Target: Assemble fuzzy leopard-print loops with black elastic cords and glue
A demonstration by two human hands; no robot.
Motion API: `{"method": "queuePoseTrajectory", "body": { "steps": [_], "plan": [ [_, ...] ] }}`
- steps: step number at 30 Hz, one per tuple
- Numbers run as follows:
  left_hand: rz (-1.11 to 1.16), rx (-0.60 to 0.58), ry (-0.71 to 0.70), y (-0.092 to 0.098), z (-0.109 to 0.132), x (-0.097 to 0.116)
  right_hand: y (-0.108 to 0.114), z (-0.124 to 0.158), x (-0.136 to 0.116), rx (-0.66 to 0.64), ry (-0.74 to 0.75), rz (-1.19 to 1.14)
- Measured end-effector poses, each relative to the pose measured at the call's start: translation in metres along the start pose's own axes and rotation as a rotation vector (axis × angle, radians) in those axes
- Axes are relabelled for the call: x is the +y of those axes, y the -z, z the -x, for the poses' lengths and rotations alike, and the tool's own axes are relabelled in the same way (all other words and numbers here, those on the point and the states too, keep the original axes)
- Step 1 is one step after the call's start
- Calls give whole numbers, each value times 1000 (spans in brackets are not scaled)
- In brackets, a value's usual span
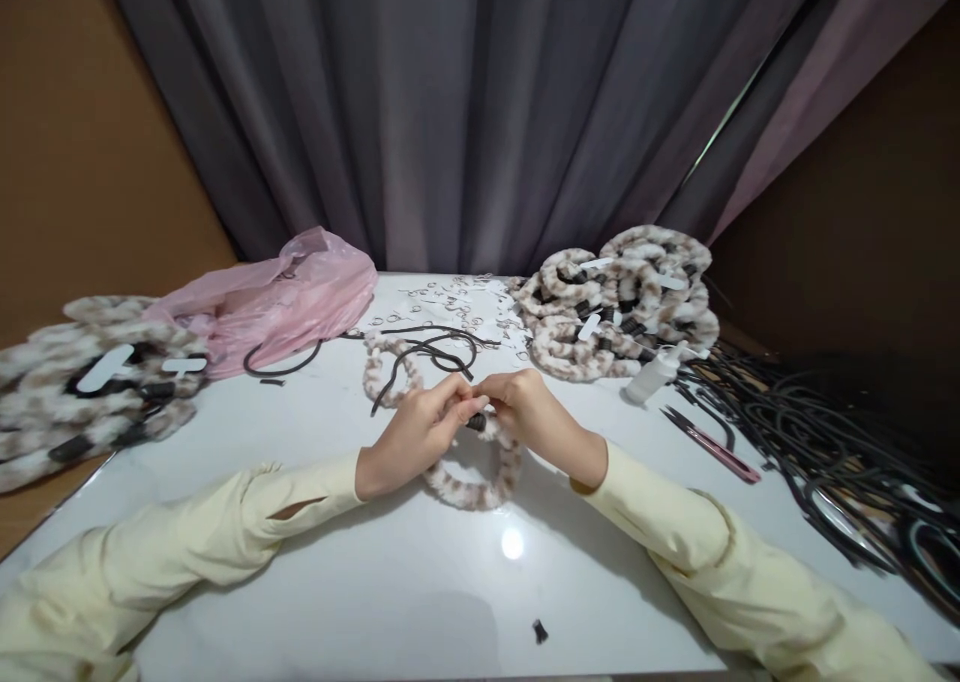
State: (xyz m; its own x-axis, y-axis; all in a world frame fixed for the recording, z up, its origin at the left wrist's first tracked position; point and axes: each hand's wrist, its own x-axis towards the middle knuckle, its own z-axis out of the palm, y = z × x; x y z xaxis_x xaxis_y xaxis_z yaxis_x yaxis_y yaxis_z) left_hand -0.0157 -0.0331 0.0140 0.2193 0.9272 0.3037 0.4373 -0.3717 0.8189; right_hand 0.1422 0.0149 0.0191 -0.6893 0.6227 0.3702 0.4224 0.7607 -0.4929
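Observation:
A plush ring point(466, 494) with white and brown spotted fur stands tilted over the white table, a black cord wrap point(477, 422) at its top. My left hand point(431, 427) is closed at the upper left of this ring, thumb and fingertips pinched together beside the wrap. From the other side, my right hand point(536, 412) closes on the ring's upper right, its fingertips meeting the left ones. Whatever lies right between the fingertips is mostly hidden. Just behind my left hand lies a second plush ring point(375, 372), with loose black cords point(439, 347) beside it.
Piles of plush rings lie at left point(172, 402) and back right point(577, 352). Around them are a pink plastic bag point(300, 297), small tags point(465, 307), a white bottle point(651, 377), pink-handled snips point(716, 449) and heaped black cords point(832, 442). A short black piece point(540, 631) lies near the front edge.

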Motion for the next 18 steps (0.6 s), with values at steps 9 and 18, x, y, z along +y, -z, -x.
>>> {"method": "queuePoseTrajectory", "body": {
  "steps": [9,18],
  "plan": [
    [175,-25,209,-1,-10,-14,-4,3,4,130,-131,85],
    [902,70,695,10,-40,-27,-5,13,-29,60,-312,133]
  ]
}}
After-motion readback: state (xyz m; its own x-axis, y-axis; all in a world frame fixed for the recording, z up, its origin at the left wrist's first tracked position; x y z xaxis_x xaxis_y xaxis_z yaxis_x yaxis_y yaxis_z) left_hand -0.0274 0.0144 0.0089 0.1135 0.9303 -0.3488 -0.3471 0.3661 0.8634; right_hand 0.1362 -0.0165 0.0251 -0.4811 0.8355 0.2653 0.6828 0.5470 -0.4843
